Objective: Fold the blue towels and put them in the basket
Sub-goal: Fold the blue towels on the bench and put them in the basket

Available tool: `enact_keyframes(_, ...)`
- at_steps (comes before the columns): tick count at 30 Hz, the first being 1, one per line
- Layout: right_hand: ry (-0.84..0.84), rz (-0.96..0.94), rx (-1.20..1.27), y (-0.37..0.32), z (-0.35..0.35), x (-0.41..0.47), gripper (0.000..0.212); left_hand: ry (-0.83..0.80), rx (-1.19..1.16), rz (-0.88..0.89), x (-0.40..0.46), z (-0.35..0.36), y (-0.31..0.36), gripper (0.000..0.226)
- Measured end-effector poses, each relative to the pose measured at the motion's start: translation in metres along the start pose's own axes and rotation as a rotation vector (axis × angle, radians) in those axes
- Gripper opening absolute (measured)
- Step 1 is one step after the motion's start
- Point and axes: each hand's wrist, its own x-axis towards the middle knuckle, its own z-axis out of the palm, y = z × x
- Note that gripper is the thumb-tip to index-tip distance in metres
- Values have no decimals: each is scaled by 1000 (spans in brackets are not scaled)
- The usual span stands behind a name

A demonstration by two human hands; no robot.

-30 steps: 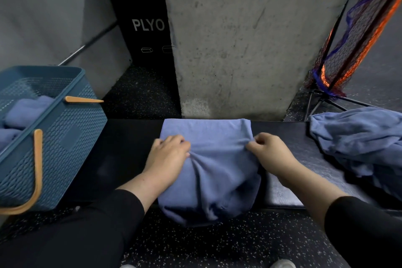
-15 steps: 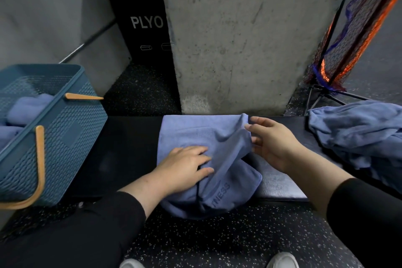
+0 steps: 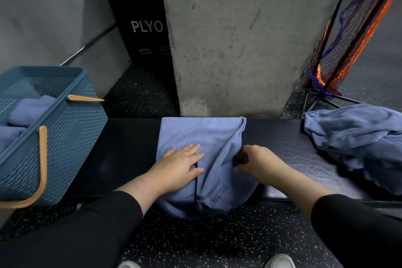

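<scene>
One towel [image 3: 202, 137] is on the go right now, spread across the middle of the bench [image 3: 121, 150], its top edge lined up with the far edge and its bottom end drooping over the near edge toward my feet. Left hand [image 3: 180, 165] is flat on it, fingers straight and spread, holding nothing, just pinning the left half so the cloth doesn't slide while I sort the other side. Right hand [image 3: 258, 163] is at the towel's right edge with the fingers curled in, pinching the hem where it bunches into a ridge. Looks like I've got that grip so I can tug the crease straight or bring that side over, and that ridge needs flattening first or the fold will come out lumpy.

Basket [image 3: 71, 132] sits at the left end of the bench, a little apart from the towel, handles flopped outward so the top is open. Couple of folded towels [image 3: 28, 111] are already in there, so this is mid-job, not the start. Keeping it within arm's reach on that side means a short carry once this one's done.

Over at the right end there's a crumpled pile [image 3: 356, 137] of towels waiting their turn, well apart from the one I'm working on so nothing tangles. Behind the bench is a concrete pillar [image 3: 239, 39].
</scene>
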Motion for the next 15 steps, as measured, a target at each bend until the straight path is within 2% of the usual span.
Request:
enact_keyframes(3,-1,-11,-92,-4,5,-1,18,55,-16,4,-4,0,-4,54)
enact_keyframes(5,-4,-5,-125,-5,4,-4,22,154,-26,4,-9,-2,-6,45)
enact_keyframes(8,80,44,-70,0,-3,-7,15,270,49,-2,-19,-6,-7,30)
enact_keyframes(10,135,101,28,7,-9,-9,7,232,103,-45,-25,-7,-11,30)
enact_keyframes(15,194,95,235,21,-18,-12,13,36,121,-101,-33,-11,-22,50)
